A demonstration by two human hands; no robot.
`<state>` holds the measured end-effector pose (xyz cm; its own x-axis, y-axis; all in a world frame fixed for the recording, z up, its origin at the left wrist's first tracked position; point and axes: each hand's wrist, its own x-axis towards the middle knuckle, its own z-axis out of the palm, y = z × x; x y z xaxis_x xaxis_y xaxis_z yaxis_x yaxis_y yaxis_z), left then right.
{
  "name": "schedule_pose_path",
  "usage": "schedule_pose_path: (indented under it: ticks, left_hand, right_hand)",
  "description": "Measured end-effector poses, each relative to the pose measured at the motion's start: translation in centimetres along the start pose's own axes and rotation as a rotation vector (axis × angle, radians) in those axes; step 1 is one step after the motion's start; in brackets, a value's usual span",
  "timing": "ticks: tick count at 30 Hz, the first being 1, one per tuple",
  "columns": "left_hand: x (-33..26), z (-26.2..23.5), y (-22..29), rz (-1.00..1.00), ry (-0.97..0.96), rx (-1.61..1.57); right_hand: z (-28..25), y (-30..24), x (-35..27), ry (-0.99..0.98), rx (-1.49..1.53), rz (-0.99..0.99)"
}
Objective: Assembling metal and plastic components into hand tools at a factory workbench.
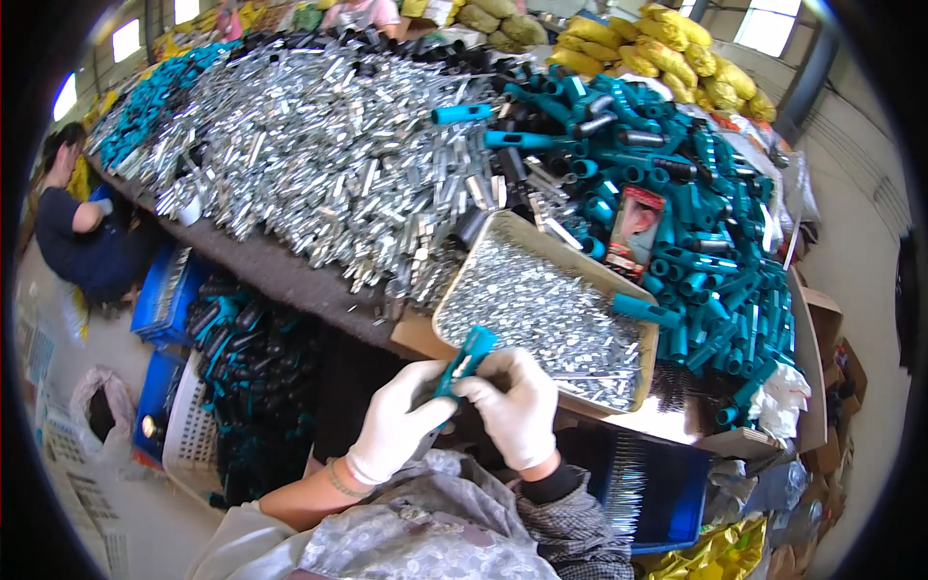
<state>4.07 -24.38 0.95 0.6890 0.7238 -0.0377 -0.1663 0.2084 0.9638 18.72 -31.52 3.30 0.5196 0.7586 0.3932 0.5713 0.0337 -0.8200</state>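
Observation:
In front of my body I hold a teal plastic tube (468, 359) with a slot along its side, tilted with its upper end away from me. My left hand (401, 420), in a white glove, is wrapped round its lower part. The gloved right hand (514, 404) has its thumb and fingers closed against the tube's right side; any small part in that pinch is hidden. Just beyond both hands stands a cream tray (646, 365) full of small shiny metal pieces (532, 304).
A large heap of silvery metal parts (319, 145) covers the table (261, 266). More teal tubes (710, 232) pile up at right, with a red-and-white box (634, 227) among them. Blue bins (681, 493) stand below. Another person (82, 227) sits at far left.

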Motion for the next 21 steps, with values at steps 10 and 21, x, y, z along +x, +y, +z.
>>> schedule_pose_path:
  ticks: [10, 21]
  left_hand:
    - [-0.9, -1.5, 1.3, -0.016, -0.017, -0.022]
    - [-0.5, -1.8, 2.6, -0.078, -0.077, -0.106]
  right_hand:
    - [0.8, 0.5, 0.4, -0.261, 0.569, 0.376]
    - [1.0, -1.1, 3.0, -0.379, 0.062, 0.204]
